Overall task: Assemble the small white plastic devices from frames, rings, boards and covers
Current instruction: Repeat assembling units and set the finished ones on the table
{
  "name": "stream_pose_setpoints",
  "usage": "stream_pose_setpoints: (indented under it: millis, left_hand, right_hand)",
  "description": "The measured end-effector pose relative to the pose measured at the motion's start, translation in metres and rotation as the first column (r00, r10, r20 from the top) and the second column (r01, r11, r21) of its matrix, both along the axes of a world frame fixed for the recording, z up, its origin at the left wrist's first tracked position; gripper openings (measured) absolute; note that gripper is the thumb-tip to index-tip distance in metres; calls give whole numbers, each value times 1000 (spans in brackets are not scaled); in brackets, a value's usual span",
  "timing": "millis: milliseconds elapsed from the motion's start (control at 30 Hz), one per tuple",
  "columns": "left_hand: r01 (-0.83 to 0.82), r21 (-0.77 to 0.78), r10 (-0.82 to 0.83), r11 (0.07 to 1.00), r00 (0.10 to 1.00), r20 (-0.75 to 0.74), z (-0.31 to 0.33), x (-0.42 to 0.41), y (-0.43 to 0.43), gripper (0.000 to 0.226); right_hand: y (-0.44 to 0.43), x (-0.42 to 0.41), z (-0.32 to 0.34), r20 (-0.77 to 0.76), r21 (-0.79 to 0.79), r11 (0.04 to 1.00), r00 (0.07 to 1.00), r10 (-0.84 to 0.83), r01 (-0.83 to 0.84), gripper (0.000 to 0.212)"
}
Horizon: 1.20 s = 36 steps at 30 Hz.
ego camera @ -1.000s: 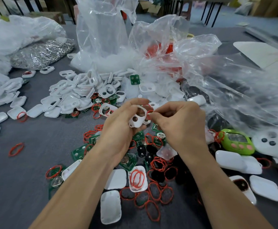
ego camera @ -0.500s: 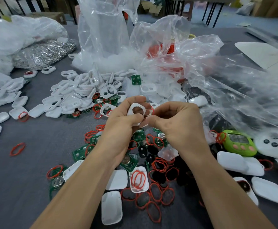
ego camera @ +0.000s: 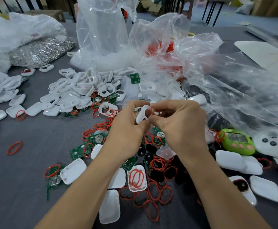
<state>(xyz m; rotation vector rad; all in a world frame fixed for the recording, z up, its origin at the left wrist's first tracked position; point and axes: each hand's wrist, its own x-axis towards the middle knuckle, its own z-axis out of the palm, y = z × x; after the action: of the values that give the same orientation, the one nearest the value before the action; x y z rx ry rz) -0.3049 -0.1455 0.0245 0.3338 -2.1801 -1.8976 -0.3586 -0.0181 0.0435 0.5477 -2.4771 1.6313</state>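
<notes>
Two hands meet above the grey table (ego camera: 19,187). The left hand (ego camera: 128,129) curls its fingers round one white frame (ego camera: 142,114), and the right hand (ego camera: 179,126) pinches one red ring (ego camera: 152,110) at the frame's upper edge. Below them lie loose rings, green boards (ego camera: 80,150) and white covers (ego camera: 73,171), too many and too overlapped to count. One green toy (ego camera: 238,141) sits at the right. Half a second ago the frame stood higher, its opening facing the camera; now it is tilted edgewise between the hands.
</notes>
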Motion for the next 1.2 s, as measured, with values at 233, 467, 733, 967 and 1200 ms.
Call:
stream_pose_setpoints:
  millis: [233, 467, 733, 967, 1200]
  left_hand:
    - [78, -197, -76, 977, 997, 15, 0, 2, 2, 54]
    - [107, -367, -116, 924, 993, -3, 1, 4, 2, 65]
    - [103, -232, -122, 967, 990, -65, -1, 3, 1, 50]
    - [51, -122, -62, 991, 994, -90, -7, 3, 3, 54]
    - [-21, -43, 17, 999, 995, -95, -10, 1, 7, 55]
  right_hand:
    - [1, 1, 1, -127, 215, 977, 992, 15, 13, 21]
    - [-5, 9, -1, -239, 312, 949, 971, 24, 53, 26]
    - [-6, 10, -2, -165, 79, 996, 986, -37, 51, 27]
    - [-20, 23, -7, -269, 141, 984, 960, -72, 114, 27]
    - [-22, 27, -5, -272, 85, 991, 960, -75, 101, 29]
